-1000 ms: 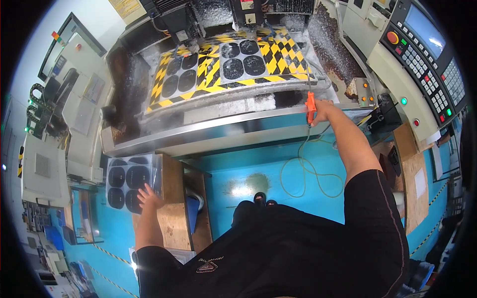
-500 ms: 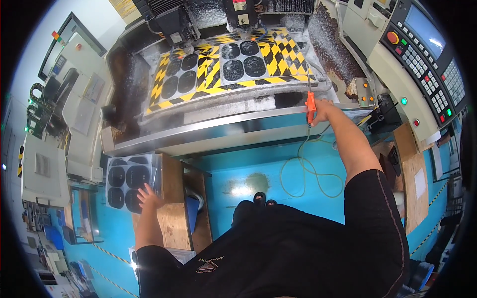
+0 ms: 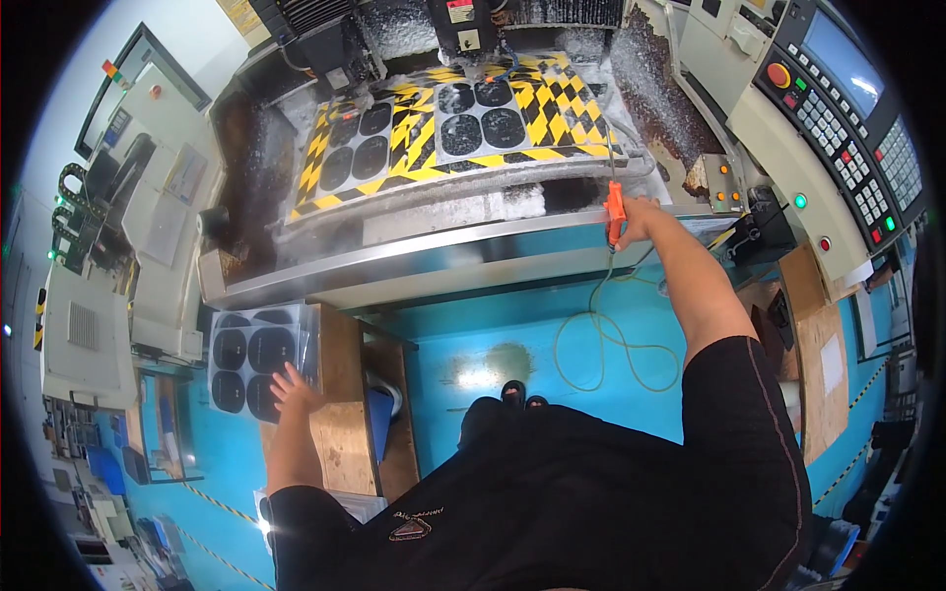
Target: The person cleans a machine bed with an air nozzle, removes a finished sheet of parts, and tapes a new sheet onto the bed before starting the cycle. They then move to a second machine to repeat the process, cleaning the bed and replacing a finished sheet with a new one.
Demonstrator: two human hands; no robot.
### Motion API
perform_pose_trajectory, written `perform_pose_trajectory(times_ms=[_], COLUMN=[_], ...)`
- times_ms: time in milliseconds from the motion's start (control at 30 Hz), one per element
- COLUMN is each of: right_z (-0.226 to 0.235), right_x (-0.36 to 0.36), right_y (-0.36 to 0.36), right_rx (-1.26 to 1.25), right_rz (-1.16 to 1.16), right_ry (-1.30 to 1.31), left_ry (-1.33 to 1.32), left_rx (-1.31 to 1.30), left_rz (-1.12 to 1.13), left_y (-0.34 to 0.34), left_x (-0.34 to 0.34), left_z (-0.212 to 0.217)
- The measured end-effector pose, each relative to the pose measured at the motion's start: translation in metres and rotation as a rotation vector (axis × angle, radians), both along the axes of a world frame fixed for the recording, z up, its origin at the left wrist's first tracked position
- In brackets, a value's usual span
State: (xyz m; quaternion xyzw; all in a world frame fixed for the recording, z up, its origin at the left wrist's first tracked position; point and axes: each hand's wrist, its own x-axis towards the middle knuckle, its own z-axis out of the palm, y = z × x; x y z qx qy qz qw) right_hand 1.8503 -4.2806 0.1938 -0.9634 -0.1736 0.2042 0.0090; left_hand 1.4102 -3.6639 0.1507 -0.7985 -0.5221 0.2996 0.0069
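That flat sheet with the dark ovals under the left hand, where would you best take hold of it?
By a bare edge, I would judge. The sheet lies flat on a wooden stand, so nothing sticks up to grasp. The left hand rests at its near corner; sliding fingers under that near edge from the person's side looks easiest.

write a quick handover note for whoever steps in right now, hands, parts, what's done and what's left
Right hand: shut on the orange air gun, nozzle aimed into the machine, hose hanging to the floor.
Left hand: open, fingers resting on the tray of dark parts on the wooden stand.
Machine: two plates of dark parts clamped on the yellow-black fixture, chips all around.
Done: plates sit in the machine.
Left, probably: finish blowing chips off, then swap plates with the tray.
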Motion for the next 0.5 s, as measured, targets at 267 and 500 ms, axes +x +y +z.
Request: perform_pose_trajectory(times_ms=[267,500], right_z=[-0.0012,0.0044], right_x=[-0.0004,-0.0004], right_y=[-0.0004,0.0003], right_rx=[-0.020,-0.004], right_rz=[0.014,0.021], right_ry=[-0.019,0.031], left_ry=[0.014,0.020], left_rx=[-0.004,-0.021], left_rz=[0.012,0.017], left_y=[-0.0066,-0.0061], left_x=[0.0007,0.0032], left_z=[0.0047,0.0067])
